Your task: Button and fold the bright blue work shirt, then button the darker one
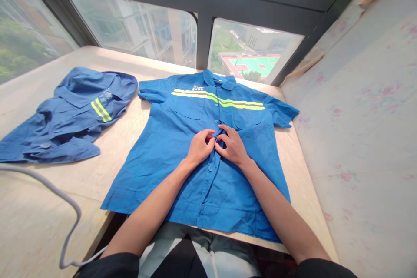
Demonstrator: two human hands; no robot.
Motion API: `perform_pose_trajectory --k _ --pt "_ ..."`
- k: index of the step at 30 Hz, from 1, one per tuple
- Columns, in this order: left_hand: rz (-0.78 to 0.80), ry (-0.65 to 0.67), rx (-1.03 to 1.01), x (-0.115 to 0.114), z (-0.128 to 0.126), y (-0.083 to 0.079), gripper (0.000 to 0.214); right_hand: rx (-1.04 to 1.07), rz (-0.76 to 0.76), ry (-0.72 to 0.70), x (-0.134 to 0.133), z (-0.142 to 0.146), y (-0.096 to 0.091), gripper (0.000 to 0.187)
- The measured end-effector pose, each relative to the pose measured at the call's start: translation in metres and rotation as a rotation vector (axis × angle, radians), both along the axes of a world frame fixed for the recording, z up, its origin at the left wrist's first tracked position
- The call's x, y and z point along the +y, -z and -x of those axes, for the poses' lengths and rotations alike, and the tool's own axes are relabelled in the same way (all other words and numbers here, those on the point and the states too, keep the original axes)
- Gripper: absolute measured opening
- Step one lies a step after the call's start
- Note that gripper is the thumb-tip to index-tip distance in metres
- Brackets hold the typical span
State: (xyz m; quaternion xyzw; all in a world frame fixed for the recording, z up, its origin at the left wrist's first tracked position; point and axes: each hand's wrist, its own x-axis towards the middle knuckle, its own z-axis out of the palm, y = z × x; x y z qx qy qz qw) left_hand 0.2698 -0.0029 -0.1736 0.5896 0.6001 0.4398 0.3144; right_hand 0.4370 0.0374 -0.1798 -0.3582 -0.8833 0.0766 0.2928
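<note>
A blue short-sleeved work shirt (182, 139) lies spread flat with its collar toward the window. Yellow-green reflective strips cross its chest. Both of my hands meet at its front placket, below the chest strip. My left hand (202, 145) pinches the placket edge, thumb and fingers closed. Close beside it, my right hand (232, 144) has its fingers curled on the other side of the placket, closed on the cloth. Whatever button sits between the fingertips is hidden. A lower button (210, 168) shows beneath my hands, and others show above.
A second, crumpled blue work garment (74, 117) with reflective strips lies at the left on the pale ledge (130, 139). A grey cable (65, 195) loops over the left front edge. Windows (137, 26) border the back, and a flowered wall (358, 139) stands at the right.
</note>
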Motion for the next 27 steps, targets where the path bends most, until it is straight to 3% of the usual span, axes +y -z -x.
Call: perform_pose_trajectory --k 15,27 --pt "-0.027 0.041 0.232 0.000 0.007 -0.008 0.026 0.021 -0.055 0.008 0.000 -0.001 0.000 0.013" --pt "-0.037 0.076 0.280 0.000 0.011 -0.008 0.023 -0.003 0.003 0.015 0.001 -0.001 0.001 0.027"
